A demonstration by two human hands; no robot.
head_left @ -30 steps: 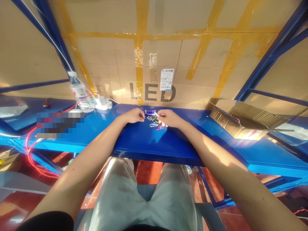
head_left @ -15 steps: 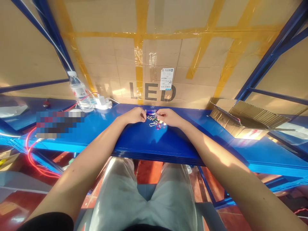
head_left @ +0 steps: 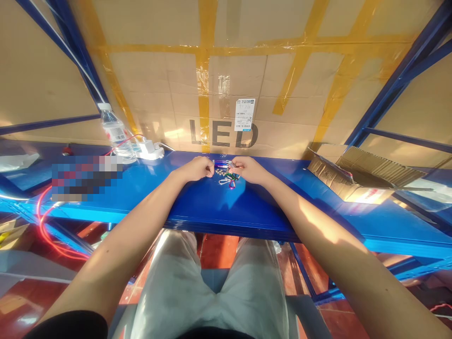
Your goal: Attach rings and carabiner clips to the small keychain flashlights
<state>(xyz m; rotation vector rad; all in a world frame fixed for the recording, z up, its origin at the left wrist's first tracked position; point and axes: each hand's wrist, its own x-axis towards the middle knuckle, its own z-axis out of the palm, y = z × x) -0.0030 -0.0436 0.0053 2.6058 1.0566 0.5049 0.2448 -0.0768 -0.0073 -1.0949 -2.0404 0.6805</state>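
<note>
Right hand: the bare right hand (head_left: 247, 169) has thumb and fingertips drawn together, apparently pinching a small silvery piece (head_left: 232, 165); its full form is hidden.
Left hand: the bare left hand (head_left: 201, 168) curls inward, fingertips nearly meeting; whether its grip has hold of anything cannot be told.
Blue-purple tubes: the slim, shiny blue-purple tubes (head_left: 221, 164) lie on the blue metal worktop (head_left: 226, 207), between the two grips.
Tube direction: their long axis runs left to right, one end towards each grip; front and back ends cannot be distinguished.
Clips: a silvery loop-shaped clip (head_left: 224, 181) and a shiny red-pink clip (head_left: 232, 184) lie on the person's side of the right grip.
Change: warm bright spots below the right grip have dropped from view within the last second, while both hands have barely shifted. This suggests continued fine handling at one spot; whether those pieces moved or are covered is unclear.
Open brown cardboard box: the box (head_left: 363, 193) stands well right of the right grip.
</note>
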